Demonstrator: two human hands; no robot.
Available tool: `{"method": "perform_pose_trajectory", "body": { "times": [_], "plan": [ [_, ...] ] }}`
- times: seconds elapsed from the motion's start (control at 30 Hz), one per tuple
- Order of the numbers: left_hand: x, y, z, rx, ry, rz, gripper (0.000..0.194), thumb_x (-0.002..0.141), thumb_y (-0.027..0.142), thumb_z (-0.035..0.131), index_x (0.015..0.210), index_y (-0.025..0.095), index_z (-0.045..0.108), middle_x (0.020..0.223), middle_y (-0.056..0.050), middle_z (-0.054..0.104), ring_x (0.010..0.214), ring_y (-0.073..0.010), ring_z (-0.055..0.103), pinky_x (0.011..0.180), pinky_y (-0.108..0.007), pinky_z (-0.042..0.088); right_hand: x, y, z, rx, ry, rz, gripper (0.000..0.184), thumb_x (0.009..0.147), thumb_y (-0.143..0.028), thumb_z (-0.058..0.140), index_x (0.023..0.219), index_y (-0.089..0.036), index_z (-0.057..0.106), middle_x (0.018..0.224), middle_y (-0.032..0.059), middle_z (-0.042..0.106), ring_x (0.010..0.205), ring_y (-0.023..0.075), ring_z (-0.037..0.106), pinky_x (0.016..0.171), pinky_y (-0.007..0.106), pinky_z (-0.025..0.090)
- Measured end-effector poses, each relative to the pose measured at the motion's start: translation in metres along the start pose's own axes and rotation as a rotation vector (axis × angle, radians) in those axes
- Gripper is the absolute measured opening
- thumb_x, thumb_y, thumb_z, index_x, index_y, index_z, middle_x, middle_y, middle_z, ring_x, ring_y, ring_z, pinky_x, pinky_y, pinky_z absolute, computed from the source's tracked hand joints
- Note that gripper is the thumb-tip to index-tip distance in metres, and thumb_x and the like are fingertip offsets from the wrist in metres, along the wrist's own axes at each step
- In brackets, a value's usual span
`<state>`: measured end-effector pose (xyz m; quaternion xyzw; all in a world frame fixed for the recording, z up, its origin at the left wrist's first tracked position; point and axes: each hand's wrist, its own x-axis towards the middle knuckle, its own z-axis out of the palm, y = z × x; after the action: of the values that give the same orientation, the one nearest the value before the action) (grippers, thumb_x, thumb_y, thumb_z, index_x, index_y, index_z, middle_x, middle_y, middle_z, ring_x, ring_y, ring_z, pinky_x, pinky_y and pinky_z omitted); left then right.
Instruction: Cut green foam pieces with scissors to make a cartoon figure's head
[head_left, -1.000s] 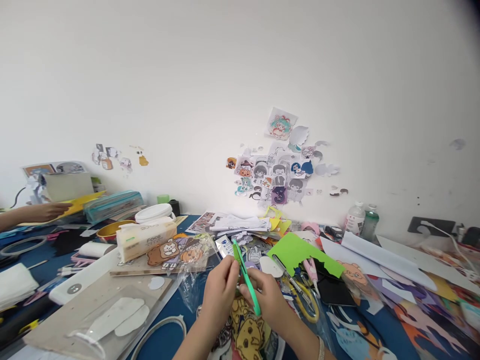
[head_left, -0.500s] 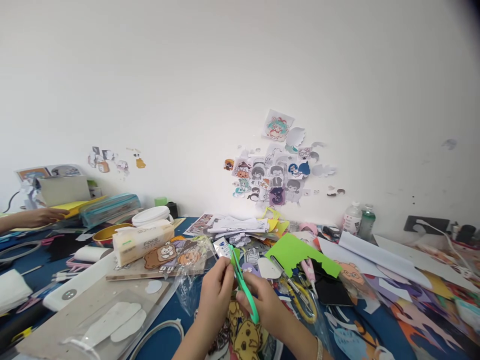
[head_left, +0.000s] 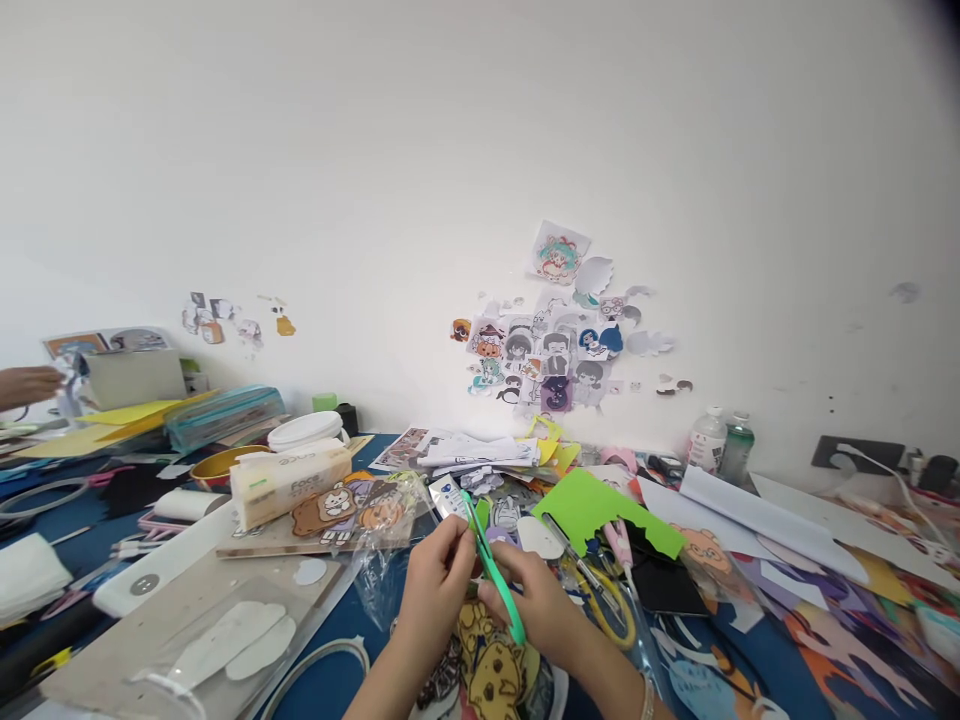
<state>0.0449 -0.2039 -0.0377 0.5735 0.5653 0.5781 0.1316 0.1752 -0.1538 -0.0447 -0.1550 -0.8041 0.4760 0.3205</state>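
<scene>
My right hand [head_left: 534, 598] grips green-handled scissors [head_left: 498, 575], whose blades point away from me, up and slightly left. My left hand [head_left: 441, 568] is closed in a pinch beside the blades. A small bright green paper piece [head_left: 482, 512] shows at the blades, just beyond the left fingertips; its lower part is hidden by the fingers. Beneath both hands lie cut-out pictures, among them a yellow cartoon animal cut-out [head_left: 496, 675]. Right of the scissors is a white rounded cut-out [head_left: 541, 538], near a pen [head_left: 564, 534].
A large green sheet [head_left: 600, 510] and yellow-handled scissors [head_left: 619, 630] lie to the right. Leftward are a tissue pack [head_left: 292, 482], a tape roll [head_left: 319, 665] and a board [head_left: 180, 610]. Another person's hand [head_left: 30, 385] is at far left. Two bottles [head_left: 709, 440] stand by the wall.
The scissors' handle end has shifted slightly right and the blades turned a little beside the green paper. At far left, the other person's hand has moved left and up, off the yellow sheets.
</scene>
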Motion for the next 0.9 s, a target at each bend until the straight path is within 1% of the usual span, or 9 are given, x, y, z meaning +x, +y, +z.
{"method": "perform_pose_trajectory", "body": {
  "times": [0.13, 0.23, 0.3, 0.5, 0.73, 0.9],
  "plan": [
    [-0.0007, -0.0020, 0.0004, 0.036, 0.002, 0.034, 0.030, 0.084, 0.039, 0.034, 0.060, 0.021, 0.038, 0.055, 0.004, 0.040, 0.052, -0.0115, 0.040, 0.051, -0.022, 0.030, 0.0007, -0.0005, 0.0013, 0.022, 0.024, -0.018, 0.018, 0.080, -0.035, 0.057, 0.080, -0.017, 0.053, 0.054, -0.0061, 0.040, 0.049, 0.0088, 0.036, 0.046, 0.021, 0.026],
    [-0.0015, -0.0036, 0.0023, 0.119, -0.012, 0.050, 0.030, 0.084, 0.040, 0.035, 0.062, 0.020, 0.041, 0.056, 0.004, 0.043, 0.053, -0.0116, 0.043, 0.051, -0.022, 0.031, 0.0018, -0.0006, 0.0024, 0.107, 0.038, -0.029, 0.022, 0.081, -0.038, 0.055, 0.086, -0.016, 0.055, 0.056, -0.0057, 0.041, 0.050, 0.0091, 0.037, 0.047, 0.021, 0.027],
    [-0.0021, -0.0043, 0.0036, 0.145, 0.006, 0.049, 0.030, 0.085, 0.040, 0.034, 0.063, 0.021, 0.042, 0.057, 0.004, 0.044, 0.053, -0.0114, 0.043, 0.051, -0.022, 0.031, 0.0024, -0.0007, 0.0031, 0.162, 0.031, -0.034, 0.025, 0.081, -0.040, 0.056, 0.087, -0.016, 0.055, 0.056, -0.0059, 0.040, 0.050, 0.0088, 0.036, 0.046, 0.021, 0.027],
    [-0.0037, -0.0067, 0.0049, 0.148, 0.072, 0.057, 0.029, 0.086, 0.038, 0.032, 0.066, 0.021, 0.043, 0.056, 0.004, 0.044, 0.052, -0.0110, 0.043, 0.050, -0.021, 0.032, 0.0022, -0.0019, 0.0056, 0.197, -0.011, -0.047, 0.029, 0.082, -0.044, 0.053, 0.085, -0.016, 0.053, 0.052, -0.0070, 0.038, 0.046, 0.0082, 0.035, 0.046, 0.021, 0.029],
    [-0.0030, -0.0036, 0.0056, 0.123, 0.081, 0.041, 0.029, 0.083, 0.037, 0.033, 0.059, 0.021, 0.040, 0.053, 0.005, 0.041, 0.050, -0.0108, 0.040, 0.048, -0.021, 0.031, 0.0022, 0.0032, 0.0091, 0.247, -0.015, -0.059, 0.035, 0.083, -0.046, 0.051, 0.096, -0.014, 0.052, 0.054, -0.0059, 0.043, 0.047, 0.0084, 0.038, 0.046, 0.021, 0.031],
    [-0.0009, -0.0019, 0.0055, 0.067, 0.071, 0.021, 0.028, 0.082, 0.036, 0.035, 0.059, 0.021, 0.040, 0.053, 0.005, 0.041, 0.049, -0.0107, 0.039, 0.047, -0.021, 0.030, 0.0029, 0.0042, 0.0070, 0.225, 0.012, -0.032, 0.034, 0.080, -0.046, 0.055, 0.095, -0.016, 0.055, 0.056, -0.0058, 0.040, 0.049, 0.0086, 0.036, 0.047, 0.021, 0.031]
  ]
}}
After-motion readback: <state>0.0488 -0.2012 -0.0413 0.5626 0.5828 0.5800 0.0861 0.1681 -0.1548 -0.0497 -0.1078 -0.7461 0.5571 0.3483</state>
